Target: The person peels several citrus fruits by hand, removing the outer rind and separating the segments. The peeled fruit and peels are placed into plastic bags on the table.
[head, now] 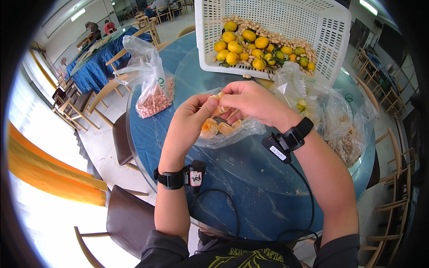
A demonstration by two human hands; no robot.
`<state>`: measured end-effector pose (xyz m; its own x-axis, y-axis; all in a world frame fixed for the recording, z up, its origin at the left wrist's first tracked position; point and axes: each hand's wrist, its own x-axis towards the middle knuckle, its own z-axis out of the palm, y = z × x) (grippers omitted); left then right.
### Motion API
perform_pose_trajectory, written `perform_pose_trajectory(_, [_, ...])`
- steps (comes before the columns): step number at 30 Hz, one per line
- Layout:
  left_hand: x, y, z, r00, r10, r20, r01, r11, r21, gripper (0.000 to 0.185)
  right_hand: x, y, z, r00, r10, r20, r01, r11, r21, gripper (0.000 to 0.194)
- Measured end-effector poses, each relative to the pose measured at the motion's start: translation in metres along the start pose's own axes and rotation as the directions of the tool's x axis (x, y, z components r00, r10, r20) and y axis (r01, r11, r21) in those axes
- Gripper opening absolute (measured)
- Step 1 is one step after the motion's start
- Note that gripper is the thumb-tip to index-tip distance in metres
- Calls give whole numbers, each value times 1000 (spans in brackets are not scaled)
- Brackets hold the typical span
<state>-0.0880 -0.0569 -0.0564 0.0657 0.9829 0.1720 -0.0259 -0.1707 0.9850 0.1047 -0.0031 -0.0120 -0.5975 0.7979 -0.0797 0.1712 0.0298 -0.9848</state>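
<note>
Over the blue table, my left hand (191, 115) grips a peeled mandarin piece (219, 108) between thumb and fingers. My right hand (249, 100) pinches the same piece from the other side, its lower fingers curled. Whether the piece is split between the hands cannot be told. Just beneath them lies a clear plastic bag (214, 144), spread low on the table. On it rest a peeled mandarin (209, 127) and a few loose mandarin segments (225, 128). Part of what lies in the bag is hidden behind my fingers.
Beyond my hands, a white plastic crate (274, 10) tilts, holding several mandarins (235, 47) and unshelled peanuts (261, 30). A bag of pink shelled peanuts (154, 104) stands left; plastic bags with peels (345, 144) lie right. Cables (313, 201) trail from my wrist devices across the round table (254, 204).
</note>
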Motion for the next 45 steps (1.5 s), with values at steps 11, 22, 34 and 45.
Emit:
perform_pose_trajectory(11, [2, -1, -6, 996, 38, -84, -69, 915, -398, 37, 14, 14, -7, 998, -56, -22, 60, 902, 428, 18])
perform_pose_trajectory(22, [-13, -16, -19, 970, 161, -184, 24, 686, 727, 29, 5, 29, -16, 977, -123, -171, -24, 743, -669, 25])
perform_pose_trajectory(34, [-10, -22, -16, 960, 125, -250, 161, 483, 861, 37, 10, 41, -25, 973, 191, -127, -171, 232, -958, 15])
perform_pose_trajectory(45, [-8, -21, -6, 935, 311, -170, 9, 459, 889, 28, 29, 48, 5, 962, -272, -37, 53, 317, -947, 31])
